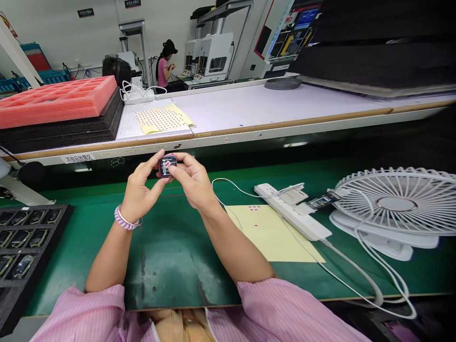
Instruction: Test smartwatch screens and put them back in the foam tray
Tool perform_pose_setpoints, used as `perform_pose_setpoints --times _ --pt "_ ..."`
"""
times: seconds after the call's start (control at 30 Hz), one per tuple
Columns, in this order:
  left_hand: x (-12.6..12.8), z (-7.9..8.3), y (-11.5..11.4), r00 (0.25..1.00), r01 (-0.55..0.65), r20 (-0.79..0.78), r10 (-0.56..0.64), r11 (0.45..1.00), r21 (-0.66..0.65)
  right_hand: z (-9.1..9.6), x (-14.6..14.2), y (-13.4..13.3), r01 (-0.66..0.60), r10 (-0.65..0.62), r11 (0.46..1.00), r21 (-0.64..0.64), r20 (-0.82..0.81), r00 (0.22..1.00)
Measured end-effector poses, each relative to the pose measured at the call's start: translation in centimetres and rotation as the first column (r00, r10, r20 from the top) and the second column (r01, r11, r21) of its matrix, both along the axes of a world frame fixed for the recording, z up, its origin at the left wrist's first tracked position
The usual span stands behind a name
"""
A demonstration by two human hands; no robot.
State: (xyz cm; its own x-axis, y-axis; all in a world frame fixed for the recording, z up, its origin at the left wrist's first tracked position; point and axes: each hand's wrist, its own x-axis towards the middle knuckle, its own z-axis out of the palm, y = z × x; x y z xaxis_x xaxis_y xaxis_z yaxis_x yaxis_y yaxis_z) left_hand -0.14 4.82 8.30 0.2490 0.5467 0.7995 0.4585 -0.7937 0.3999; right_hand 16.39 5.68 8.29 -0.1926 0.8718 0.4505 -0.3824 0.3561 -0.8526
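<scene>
A small smartwatch body (165, 167) without a strap is held up over the green bench, its screen lit with icons and a red mark on it. My left hand (140, 187) grips its left side between thumb and fingers. Around the right edge curl the fingers of my right hand (194, 180), while that thumb rests on the screen. Both hands are closed on the same watch. Part of the casing is hidden behind the fingers.
At left lies a black foam tray (53, 247) of watch cases. A power strip (292, 211), yellow sheet (267, 242) and white fan (395, 204) with loose cables occupy the right. Red foam (60, 99) and a dotted sticker sheet (162, 118) sit on the shelf. Beyond, a person (166, 66) works.
</scene>
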Motion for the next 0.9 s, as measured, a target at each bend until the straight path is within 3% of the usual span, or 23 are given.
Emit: perform_pose_setpoints --times 0.5,0.9 --pt "-0.1 0.1 0.0 1.0 -0.001 -0.004 0.001 1.0 -0.004 0.2 0.3 -0.2 -0.028 0.027 0.999 0.035 0.03 0.999" --pt "-0.6 -0.2 0.8 0.998 -0.033 -0.046 0.032 0.999 -0.023 -0.5 1.7 1.3 -0.044 0.037 0.998 0.054 0.119 0.992"
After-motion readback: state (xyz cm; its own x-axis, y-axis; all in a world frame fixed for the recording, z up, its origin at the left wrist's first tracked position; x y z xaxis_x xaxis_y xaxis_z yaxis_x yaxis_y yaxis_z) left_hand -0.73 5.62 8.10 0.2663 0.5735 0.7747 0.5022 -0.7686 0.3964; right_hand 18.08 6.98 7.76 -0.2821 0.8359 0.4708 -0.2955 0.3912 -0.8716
